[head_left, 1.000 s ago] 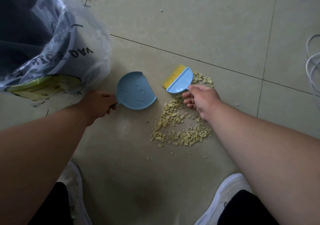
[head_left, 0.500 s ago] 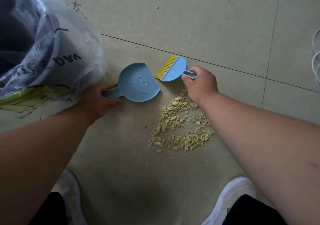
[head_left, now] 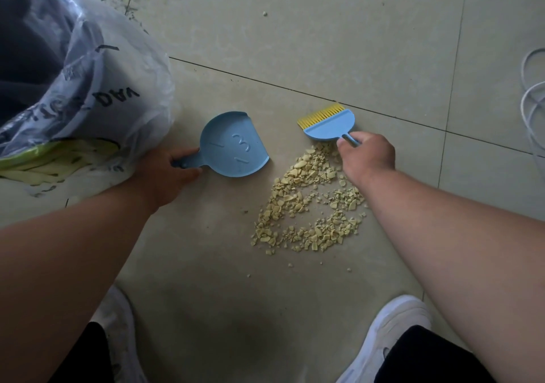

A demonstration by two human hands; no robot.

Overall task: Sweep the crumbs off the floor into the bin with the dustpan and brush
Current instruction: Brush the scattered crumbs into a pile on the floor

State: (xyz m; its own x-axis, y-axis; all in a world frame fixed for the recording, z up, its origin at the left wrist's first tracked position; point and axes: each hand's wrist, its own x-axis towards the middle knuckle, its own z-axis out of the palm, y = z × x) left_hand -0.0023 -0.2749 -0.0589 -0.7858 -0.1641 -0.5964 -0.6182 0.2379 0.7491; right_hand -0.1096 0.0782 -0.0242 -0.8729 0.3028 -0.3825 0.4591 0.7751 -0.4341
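Observation:
A pile of pale yellow crumbs [head_left: 306,208] lies on the beige tiled floor. My left hand [head_left: 165,173] grips the handle of a small blue dustpan [head_left: 236,146], which lies flat just left of the pile with its open edge toward the crumbs. My right hand [head_left: 367,154] holds the handle of a blue brush [head_left: 328,126] with yellow bristles pointing away from me, just beyond the pile's far end. The bin [head_left: 59,88], lined with a clear plastic bag, stands at the left, next to my left hand.
White cable loops [head_left: 533,99] lie at the right edge. My two white shoes [head_left: 395,332] stand near the bottom, on either side of a bare patch of floor. A dark grout line [head_left: 265,82] crosses the floor beyond the tools. A stray crumb [head_left: 264,14] lies farther off.
The brush has moved right and turned, its bristles now facing away, beyond the pile's far end. The dustpan has turned flat with its open edge toward the crumbs.

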